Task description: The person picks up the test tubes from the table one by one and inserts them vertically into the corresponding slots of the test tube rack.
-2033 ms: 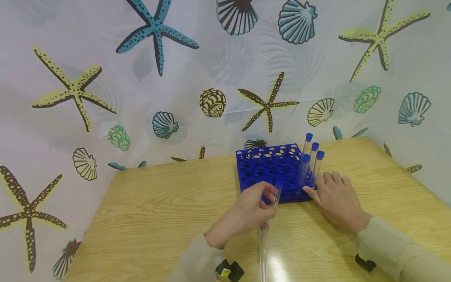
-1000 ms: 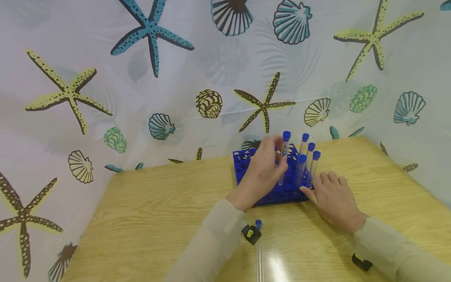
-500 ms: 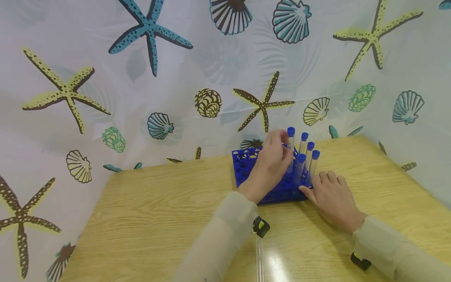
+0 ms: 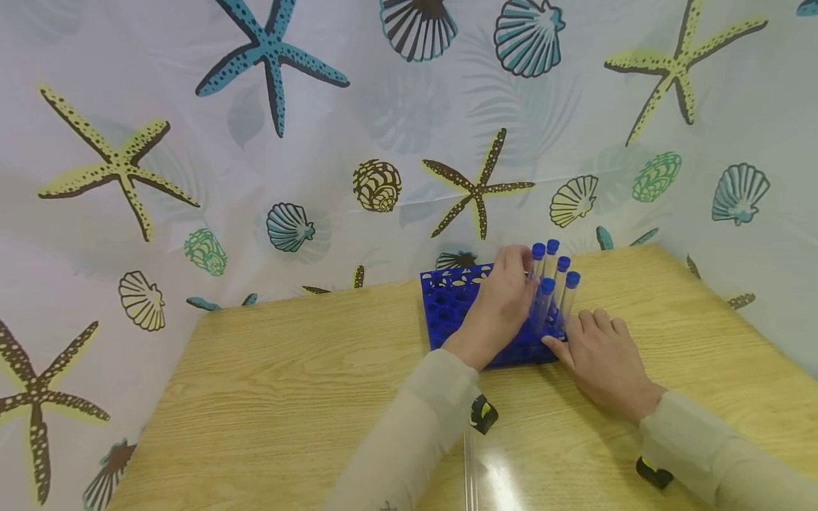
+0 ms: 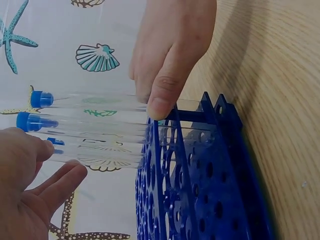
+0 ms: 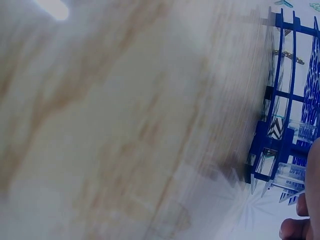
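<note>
In the head view my left hand (image 4: 501, 305) pinches a clear test tube with a blue cap (image 4: 539, 250), upright over the blue test tube rack (image 4: 447, 312). Several more capped tubes (image 4: 571, 280) stand at the rack's right end. My right hand (image 4: 603, 362) holds the rack's right front corner, thumb on its edge. From the left wrist, the left hand (image 5: 35, 180) has thumb and fingers around the tube near its cap, and the right thumb presses the rack's edge (image 5: 172, 120). The right wrist view shows the rack's lower frame (image 6: 280, 95); the right hand's fingers are partly cut off.
On the wooden table (image 4: 287, 383) a clear tube (image 4: 471, 475) lies below the left forearm, its upper end hidden by the sleeve. A curtain (image 4: 383, 92) printed with starfish and shells hangs behind and beside the table.
My left hand has brought a test tube from the table up to the rack, moved it right toward the other tubes and lowered it. The right hand stays at the rack.
</note>
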`<state>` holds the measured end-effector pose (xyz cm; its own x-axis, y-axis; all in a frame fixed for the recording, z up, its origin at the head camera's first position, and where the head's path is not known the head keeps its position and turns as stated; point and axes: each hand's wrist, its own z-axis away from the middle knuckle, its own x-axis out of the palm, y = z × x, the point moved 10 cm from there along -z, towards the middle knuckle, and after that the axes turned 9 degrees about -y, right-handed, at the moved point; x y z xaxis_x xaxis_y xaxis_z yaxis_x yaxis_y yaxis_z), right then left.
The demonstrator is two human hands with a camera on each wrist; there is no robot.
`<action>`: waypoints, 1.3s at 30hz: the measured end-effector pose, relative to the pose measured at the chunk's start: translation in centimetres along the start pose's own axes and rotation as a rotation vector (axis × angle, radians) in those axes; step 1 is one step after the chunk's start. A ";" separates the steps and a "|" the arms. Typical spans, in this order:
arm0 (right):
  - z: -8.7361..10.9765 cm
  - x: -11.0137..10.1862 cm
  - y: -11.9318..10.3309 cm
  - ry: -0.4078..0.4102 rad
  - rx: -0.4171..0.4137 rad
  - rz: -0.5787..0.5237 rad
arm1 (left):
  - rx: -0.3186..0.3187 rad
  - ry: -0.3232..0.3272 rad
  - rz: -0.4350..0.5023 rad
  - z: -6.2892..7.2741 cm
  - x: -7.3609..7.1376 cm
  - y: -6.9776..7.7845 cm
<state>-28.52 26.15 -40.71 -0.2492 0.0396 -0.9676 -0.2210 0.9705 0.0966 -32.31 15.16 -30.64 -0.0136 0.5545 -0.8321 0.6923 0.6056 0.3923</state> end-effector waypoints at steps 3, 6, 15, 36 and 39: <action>0.0 0.0 0.0 0.006 -0.003 0.002 | -0.030 -0.012 -0.009 0.0 0.5 -0.2; 0.0 0.0 0.0 0.008 -0.005 0.005 | -0.077 -0.028 -0.011 0.1 1.0 -0.6; -0.1 0.0 -0.1 0.019 -0.012 0.008 | -0.157 -0.064 -0.036 0.4 2.1 -1.6; 0.0 -0.1 -0.1 0.028 -0.013 0.013 | -0.308 -0.170 0.054 0.6 4.0 -2.6; 0.0 0.0 0.0 0.032 -0.012 0.012 | -0.360 -0.191 0.094 0.9 4.0 -3.1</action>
<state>-28.48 26.14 -40.72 -0.2814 0.0434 -0.9586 -0.2292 0.9670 0.1110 -33.89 15.00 -35.56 0.1948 0.5214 -0.8308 0.3872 0.7374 0.5536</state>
